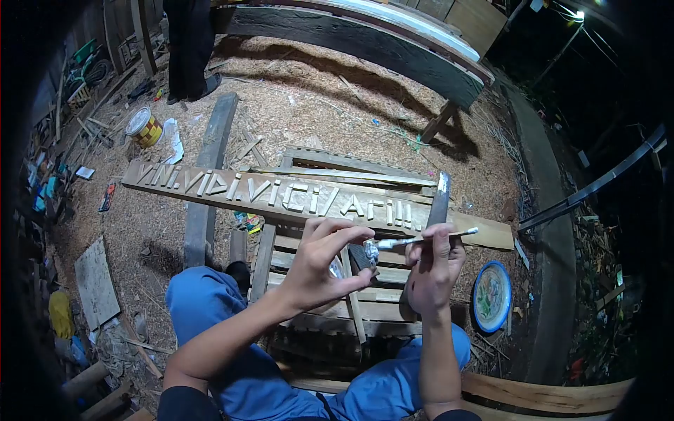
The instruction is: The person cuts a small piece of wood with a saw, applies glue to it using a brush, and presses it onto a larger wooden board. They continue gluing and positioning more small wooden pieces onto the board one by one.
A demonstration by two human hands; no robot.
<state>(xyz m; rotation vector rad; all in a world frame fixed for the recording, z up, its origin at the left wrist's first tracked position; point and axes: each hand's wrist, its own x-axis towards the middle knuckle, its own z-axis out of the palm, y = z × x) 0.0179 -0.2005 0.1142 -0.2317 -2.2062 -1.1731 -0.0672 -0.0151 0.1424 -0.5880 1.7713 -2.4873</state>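
Note:
My left hand (326, 263) is closed, thumb and fingers curled round a small crumpled silvery-white thing (371, 250) whose kind I cannot make out. Between the fingers of my right hand (437, 270) is a thin stick (460, 233) with white stuff on it; its left end meets or nearly meets the silvery thing. A broad knife-like blade (440, 196) rises from the same hand, its lower part hidden. Beyond both hands lies a long wooden board (484, 231), bearing raised letters (258, 189) made of small pale strips.
Under the board is a slatted wooden stand (281, 261). A blue-rimmed round dish (477, 302) lies at right. A yellow-red bucket (144, 128) stands at left near a thick beam (214, 140). At the back are a long bench (351, 43) and a person's dark-clothed leg (188, 52).

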